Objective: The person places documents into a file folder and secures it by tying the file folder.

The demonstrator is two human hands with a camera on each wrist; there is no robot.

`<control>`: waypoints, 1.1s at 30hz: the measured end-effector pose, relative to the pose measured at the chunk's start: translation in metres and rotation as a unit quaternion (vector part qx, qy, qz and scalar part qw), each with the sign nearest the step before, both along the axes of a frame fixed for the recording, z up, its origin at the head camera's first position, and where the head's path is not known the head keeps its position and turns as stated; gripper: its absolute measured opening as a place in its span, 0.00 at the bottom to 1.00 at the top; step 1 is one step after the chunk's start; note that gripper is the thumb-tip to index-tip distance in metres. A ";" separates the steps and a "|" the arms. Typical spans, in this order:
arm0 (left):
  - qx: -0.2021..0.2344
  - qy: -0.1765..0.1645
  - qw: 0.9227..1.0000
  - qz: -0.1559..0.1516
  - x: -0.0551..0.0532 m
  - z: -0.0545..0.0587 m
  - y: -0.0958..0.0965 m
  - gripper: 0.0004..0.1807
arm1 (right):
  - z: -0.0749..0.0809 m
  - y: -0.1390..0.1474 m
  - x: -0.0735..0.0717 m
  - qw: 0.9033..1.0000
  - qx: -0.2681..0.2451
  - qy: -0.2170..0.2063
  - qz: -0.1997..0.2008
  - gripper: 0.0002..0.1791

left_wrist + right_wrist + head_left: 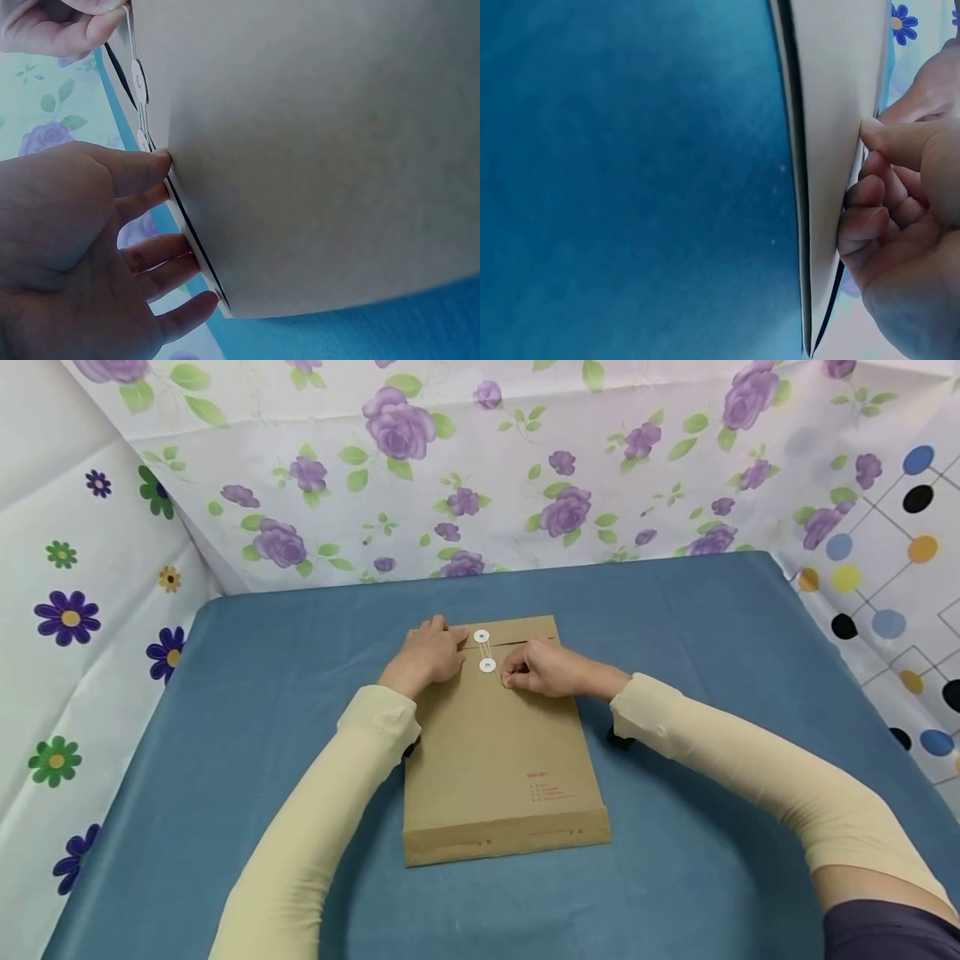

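A brown kraft-paper document envelope point(502, 743) lies on the table with its flap point(517, 630) at the far end. Two white button discs, the upper one point(482, 636) on the flap and the lower one point(487, 666) on the body, have string point(142, 112) wound between them. My left hand point(431, 652) rests on the envelope's upper left, its fingers spread over the flap edge in the left wrist view. The right hand point(543, 668) pinches the string's loose end between thumb and forefinger, just right of the lower disc. Its other fingers are curled in the right wrist view.
A blue cloth point(285, 760) covers the table around the envelope. Behind it hangs a white curtain with purple roses point(397, 427). Patterned sheets stand at the left side point(67, 618) and the right side point(900, 577). Red print point(547, 789) marks the envelope's lower right.
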State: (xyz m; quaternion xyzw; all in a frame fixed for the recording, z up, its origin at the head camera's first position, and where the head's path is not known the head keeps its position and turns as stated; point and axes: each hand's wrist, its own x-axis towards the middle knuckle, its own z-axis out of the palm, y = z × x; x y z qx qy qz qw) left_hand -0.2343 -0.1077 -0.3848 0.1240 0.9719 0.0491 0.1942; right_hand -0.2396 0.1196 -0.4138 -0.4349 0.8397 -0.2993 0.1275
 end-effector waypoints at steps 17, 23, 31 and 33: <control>0.003 0.002 1.000 0.002 -0.001 0.001 0.000 0.31 | -0.003 -0.010 0.019 0.999 -0.006 0.033 0.011 0.09; 0.001 0.000 1.000 -0.001 0.000 0.003 0.001 0.31 | -0.002 -0.008 0.026 0.998 -0.012 0.045 0.034 0.06; -0.016 0.010 1.000 -0.018 0.002 0.001 0.002 0.30 | -0.002 -0.010 0.042 0.995 -0.012 0.081 0.065 0.06; -0.017 0.005 1.000 -0.023 0.003 -0.003 0.002 0.31 | -0.001 -0.008 0.046 0.994 0.003 0.092 0.059 0.04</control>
